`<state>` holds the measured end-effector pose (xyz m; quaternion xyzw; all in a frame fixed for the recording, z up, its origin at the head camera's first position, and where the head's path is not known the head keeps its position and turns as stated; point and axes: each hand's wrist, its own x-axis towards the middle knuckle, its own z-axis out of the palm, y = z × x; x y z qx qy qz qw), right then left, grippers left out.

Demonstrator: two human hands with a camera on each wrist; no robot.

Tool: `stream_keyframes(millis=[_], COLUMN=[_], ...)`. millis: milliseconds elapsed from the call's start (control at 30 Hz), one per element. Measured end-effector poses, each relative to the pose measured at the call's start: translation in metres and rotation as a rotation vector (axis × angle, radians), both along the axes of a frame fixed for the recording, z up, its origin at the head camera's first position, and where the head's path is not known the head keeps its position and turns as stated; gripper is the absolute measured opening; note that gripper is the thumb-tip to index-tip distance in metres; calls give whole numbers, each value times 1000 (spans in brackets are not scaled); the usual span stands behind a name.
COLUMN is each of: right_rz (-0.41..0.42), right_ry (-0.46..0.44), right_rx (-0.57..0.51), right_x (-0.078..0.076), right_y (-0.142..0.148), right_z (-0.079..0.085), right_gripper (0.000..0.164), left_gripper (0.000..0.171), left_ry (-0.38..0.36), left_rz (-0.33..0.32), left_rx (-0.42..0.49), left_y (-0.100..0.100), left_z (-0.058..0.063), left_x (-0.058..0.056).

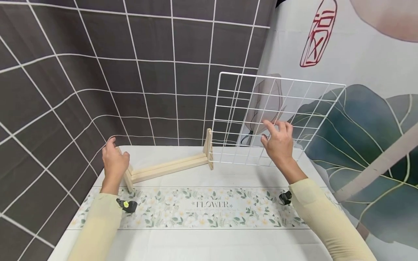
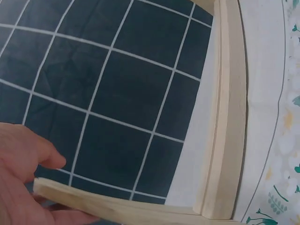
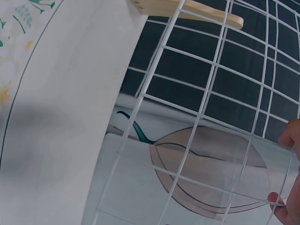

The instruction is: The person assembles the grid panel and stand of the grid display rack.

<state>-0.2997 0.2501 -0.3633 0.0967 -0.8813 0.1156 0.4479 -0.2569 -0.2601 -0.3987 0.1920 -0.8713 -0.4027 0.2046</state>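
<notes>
My left hand (image 1: pixel 115 163) is at the near left end of a pale wooden stand (image 1: pixel 169 168), a long bar with an upright piece at each end. In the left wrist view, the thumb (image 2: pixel 54 157) and fingers lie on either side of the upright's tip (image 2: pixel 70 191). My right hand (image 1: pixel 280 143) grips a white wire grid panel (image 1: pixel 281 78), with fingertips hooked at its wires. The panel stands tilted above the table's back right, its lower left corner overlapping the stand's right upright (image 1: pixel 209 148) in the head view.
A white table (image 1: pixel 183 244) carries a printed floral band (image 1: pixel 212 208) reading FLOWER. Behind it hangs a dark cloth (image 1: pixel 150 40) with white grid lines. A pale curtain (image 1: pixel 369 65) with large leaf prints hangs at the right. Black straps (image 1: pixel 285 198) sit at both wrists.
</notes>
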Motion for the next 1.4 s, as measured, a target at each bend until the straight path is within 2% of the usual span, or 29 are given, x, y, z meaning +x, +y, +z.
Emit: stream_keyframes(millis=[100, 233, 733, 1067, 1400], right_rz=[0, -6, -21, -25, -21], right_ry=[4, -9, -45, -41, -57], right_rx=[4, 6, 14, 28, 23], right_x=[0, 1, 5, 3, 4], right_y=[0, 0, 0, 2, -1], right_z=[1, 2, 0, 2, 1], right_gripper=[51, 51, 49, 49, 50], left_gripper=[72, 71, 62, 61, 61], left_ry=[-12, -24, 24, 10, -7], left_rz=[25, 35, 19, -5, -56], left_rx=[30, 27, 10, -15, -15], left_y=[-4, -8, -14, -16, -8], left_z=[-3, -8, -15, -13, -17], left_x=[1, 4, 11, 6, -2])
